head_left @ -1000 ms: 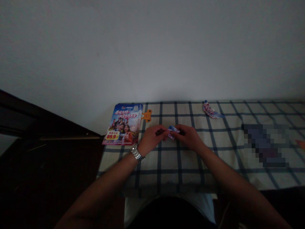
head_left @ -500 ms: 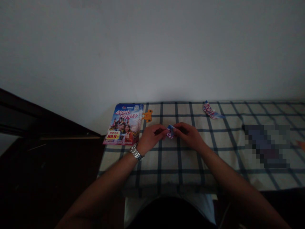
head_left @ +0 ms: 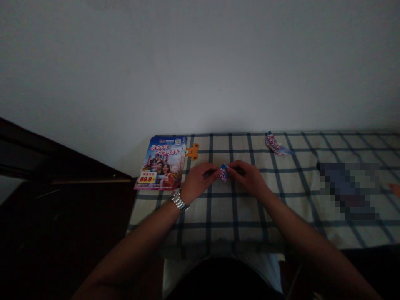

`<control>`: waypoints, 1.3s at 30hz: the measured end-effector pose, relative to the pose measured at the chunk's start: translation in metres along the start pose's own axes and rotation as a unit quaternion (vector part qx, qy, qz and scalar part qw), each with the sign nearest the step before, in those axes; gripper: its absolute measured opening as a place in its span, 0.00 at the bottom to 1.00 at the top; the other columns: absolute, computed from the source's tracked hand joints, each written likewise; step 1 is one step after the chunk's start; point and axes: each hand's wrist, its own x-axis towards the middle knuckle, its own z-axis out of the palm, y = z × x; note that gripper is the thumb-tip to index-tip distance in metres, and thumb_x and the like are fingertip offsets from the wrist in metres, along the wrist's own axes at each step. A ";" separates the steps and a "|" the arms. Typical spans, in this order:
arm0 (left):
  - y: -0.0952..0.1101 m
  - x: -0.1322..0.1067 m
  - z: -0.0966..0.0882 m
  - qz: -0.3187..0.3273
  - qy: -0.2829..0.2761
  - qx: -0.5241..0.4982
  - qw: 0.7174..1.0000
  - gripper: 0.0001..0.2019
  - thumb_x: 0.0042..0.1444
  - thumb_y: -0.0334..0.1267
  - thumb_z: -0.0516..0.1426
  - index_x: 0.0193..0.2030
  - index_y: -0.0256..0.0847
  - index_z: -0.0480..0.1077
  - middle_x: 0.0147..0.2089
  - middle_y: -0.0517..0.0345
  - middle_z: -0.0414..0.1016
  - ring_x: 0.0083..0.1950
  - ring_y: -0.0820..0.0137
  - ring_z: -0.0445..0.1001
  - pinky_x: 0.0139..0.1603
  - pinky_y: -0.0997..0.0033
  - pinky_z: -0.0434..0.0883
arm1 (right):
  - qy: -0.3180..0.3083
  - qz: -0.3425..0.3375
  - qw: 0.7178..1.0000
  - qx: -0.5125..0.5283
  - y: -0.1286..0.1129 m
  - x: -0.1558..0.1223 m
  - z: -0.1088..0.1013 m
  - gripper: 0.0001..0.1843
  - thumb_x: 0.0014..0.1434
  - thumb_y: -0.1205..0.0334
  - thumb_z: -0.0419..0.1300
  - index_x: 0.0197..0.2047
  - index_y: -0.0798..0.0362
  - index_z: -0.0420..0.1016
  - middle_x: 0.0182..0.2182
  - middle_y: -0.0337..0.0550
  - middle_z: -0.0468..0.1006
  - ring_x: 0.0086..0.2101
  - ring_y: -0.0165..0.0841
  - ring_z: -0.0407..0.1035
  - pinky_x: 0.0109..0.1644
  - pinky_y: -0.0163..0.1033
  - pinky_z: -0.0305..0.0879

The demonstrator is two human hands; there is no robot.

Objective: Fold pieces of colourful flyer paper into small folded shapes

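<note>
A small folded paper (head_left: 224,173), blue, white and red-purple in print, is held up between my two hands over the checked cloth. My left hand (head_left: 200,179), with a silver watch on its wrist, pinches the paper's left edge between thumb and fingers. On the other side my right hand (head_left: 246,177) grips its upper right edge with thumb and forefinger. Beyond my right hand lies another folded paper piece (head_left: 276,146) in similar print, long and tapering. A stack of printed flyers (head_left: 162,162) lies to the left of my left hand.
An orange bear-shaped item (head_left: 192,151) rests beside the flyers. The checked tablecloth (head_left: 218,212) covers the table, which meets a pale wall (head_left: 200,75). A pixelated dark object (head_left: 346,191) lies on the right, with an orange-red thing (head_left: 395,188) at the far edge.
The folded paper between my fingers has turned slightly and now looks flatter and more diamond-shaped. Both hands keep nearly the same place.
</note>
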 end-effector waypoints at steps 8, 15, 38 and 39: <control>0.002 -0.002 0.004 -0.037 -0.020 -0.072 0.997 0.14 0.60 0.48 0.64 0.47 0.43 0.75 0.43 0.56 0.83 0.41 0.65 0.81 0.44 0.67 0.77 | 0.013 0.003 0.999 0.030 0.002 0.001 0.002 0.17 0.65 0.44 0.62 0.44 0.48 0.78 0.37 0.43 0.83 0.36 0.37 0.79 0.43 0.43 0.77; 0.001 -0.001 0.003 -0.035 -0.029 -0.036 0.998 0.12 0.61 0.47 0.63 0.46 0.43 0.76 0.40 0.58 0.82 0.38 0.67 0.80 0.40 0.70 0.75 | 0.018 0.014 0.999 0.048 -0.002 0.000 0.002 0.16 0.64 0.44 0.64 0.44 0.48 0.77 0.36 0.43 0.83 0.36 0.36 0.79 0.43 0.43 0.78; 0.000 -0.001 0.003 -0.042 -0.028 -0.020 0.999 0.11 0.62 0.47 0.62 0.45 0.43 0.77 0.38 0.58 0.82 0.37 0.67 0.80 0.38 0.70 0.73 | -0.005 0.025 0.996 0.083 -0.002 0.001 0.004 0.17 0.63 0.43 0.64 0.44 0.47 0.76 0.38 0.42 0.83 0.36 0.37 0.79 0.43 0.44 0.79; 0.000 -0.001 0.003 -0.041 -0.028 -0.019 0.999 0.11 0.62 0.46 0.62 0.45 0.43 0.77 0.38 0.58 0.82 0.37 0.67 0.80 0.38 0.70 0.73 | -0.005 0.024 0.996 0.084 -0.002 0.001 0.004 0.17 0.63 0.43 0.64 0.45 0.47 0.76 0.38 0.42 0.83 0.37 0.37 0.79 0.43 0.43 0.79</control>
